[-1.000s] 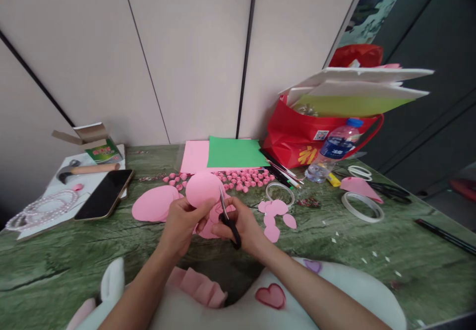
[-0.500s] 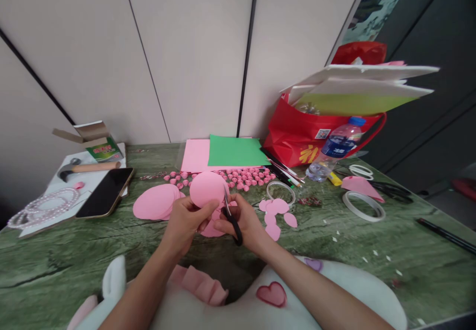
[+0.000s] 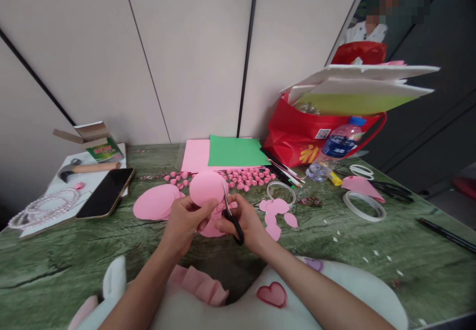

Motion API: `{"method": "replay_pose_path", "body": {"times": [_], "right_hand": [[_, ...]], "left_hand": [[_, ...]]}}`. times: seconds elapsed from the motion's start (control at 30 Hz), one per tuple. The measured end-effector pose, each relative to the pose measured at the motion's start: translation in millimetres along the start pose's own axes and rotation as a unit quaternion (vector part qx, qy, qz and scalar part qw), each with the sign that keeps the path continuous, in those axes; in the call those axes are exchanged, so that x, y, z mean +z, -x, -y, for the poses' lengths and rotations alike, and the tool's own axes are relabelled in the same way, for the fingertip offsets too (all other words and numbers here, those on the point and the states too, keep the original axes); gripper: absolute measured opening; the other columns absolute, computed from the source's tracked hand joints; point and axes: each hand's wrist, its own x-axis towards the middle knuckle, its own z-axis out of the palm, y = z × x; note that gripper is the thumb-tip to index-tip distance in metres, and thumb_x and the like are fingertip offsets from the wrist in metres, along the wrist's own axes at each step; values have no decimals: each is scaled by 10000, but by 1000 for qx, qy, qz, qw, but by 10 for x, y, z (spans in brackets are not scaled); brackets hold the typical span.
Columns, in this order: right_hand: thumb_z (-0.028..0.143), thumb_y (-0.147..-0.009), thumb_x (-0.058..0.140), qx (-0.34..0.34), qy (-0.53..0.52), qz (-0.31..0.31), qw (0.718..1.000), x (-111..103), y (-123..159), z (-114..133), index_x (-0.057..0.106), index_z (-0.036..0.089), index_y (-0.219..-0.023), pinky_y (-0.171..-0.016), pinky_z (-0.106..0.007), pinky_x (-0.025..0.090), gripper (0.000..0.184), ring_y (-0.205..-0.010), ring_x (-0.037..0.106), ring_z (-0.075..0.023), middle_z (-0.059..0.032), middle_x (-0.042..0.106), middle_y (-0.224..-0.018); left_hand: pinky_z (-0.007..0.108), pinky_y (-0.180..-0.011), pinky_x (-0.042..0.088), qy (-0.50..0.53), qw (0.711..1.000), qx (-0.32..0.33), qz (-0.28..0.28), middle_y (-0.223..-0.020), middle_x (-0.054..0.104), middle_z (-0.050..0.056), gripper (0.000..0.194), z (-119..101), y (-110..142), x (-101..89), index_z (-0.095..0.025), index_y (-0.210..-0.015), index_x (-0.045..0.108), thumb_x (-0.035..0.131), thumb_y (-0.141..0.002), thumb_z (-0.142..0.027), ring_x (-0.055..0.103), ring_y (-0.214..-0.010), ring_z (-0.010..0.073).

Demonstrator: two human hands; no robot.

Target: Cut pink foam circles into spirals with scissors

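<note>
A round piece of pink paper (image 3: 207,187) is pinched between the thumb and fingers of my left hand (image 3: 186,221). My right hand (image 3: 247,223) grips black-handled scissors (image 3: 233,223), their blades pointing up along the right edge of that paper. Below my hands, more pink paper (image 3: 213,228) lies on the table, partly hidden by my fingers. A stack of pink ovals (image 3: 154,202) sits left of my left hand. To the right of my right hand are small pink petal shapes (image 3: 272,218), beside a roll of tape (image 3: 280,192).
Behind my hands lie small pink rosebuds (image 3: 245,177) and green paper (image 3: 238,151). A red bag (image 3: 286,131) and a bottle (image 3: 334,149) stand back right. A phone (image 3: 106,193) and hammer (image 3: 89,167) lie left. A plush cushion (image 3: 238,315) is under my forearms. A person (image 3: 368,31) is beyond the bag.
A person has come into view at the upper right, behind the bag. The scissors have shifted very slightly; both hands keep their holds.
</note>
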Motion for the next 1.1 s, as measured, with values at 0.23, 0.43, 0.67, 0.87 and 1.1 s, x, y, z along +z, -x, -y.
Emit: {"method": "replay_pose_path", "body": {"times": [0.23, 0.43, 0.67, 0.87, 1.1], "right_hand": [[333, -454, 742, 3, 9, 0, 1000, 4, 7, 29, 315, 212, -766, -362, -151, 299, 542, -364, 398, -54, 97, 488, -450], [337, -465, 736, 2, 15, 3, 1000, 8, 3, 17, 305, 213, -757, -352, -155, 300, 535, -351, 398, -61, 99, 488, -430], [296, -478, 734, 10, 30, 11, 999, -1, 4, -12, 317, 212, -788, -369, -161, 304, 526, -362, 405, -64, 104, 483, -437], [228, -472, 740, -22, 16, 17, 999, -22, 13, 2, 343, 201, -812, -431, -162, 314, 523, -457, 405, -55, 84, 478, -546], [249, -463, 745, -21, 3, 17, 1000, -17, 3, 12, 352, 202, -800, -419, -158, 286, 521, -453, 380, -53, 92, 442, -533]], "left_hand": [[160, -332, 196, 9, 1000, 17, 3, -379, 393, -68, 176, -22, 2, 3, -119, -524, 494, 606, -631, -201, 297, -329, 19], [168, -321, 257, 42, 999, 17, 23, -449, 484, -37, 161, -55, 3, 27, -122, -551, 510, 589, -651, -220, 370, -331, 38], [164, -331, 183, 7, 1000, 17, -13, -363, 391, -67, 186, -19, -4, 0, -119, -479, 485, 602, -613, -171, 286, -323, 17], [172, -338, 155, -42, 999, -6, 6, -327, 351, -78, 187, -12, -6, -36, -119, -481, 487, 607, -606, -190, 259, -321, 21], [177, -348, 156, -44, 999, 1, 22, -338, 340, -80, 181, 11, -31, -41, -124, -484, 481, 596, -612, -181, 255, -331, 23]]}}
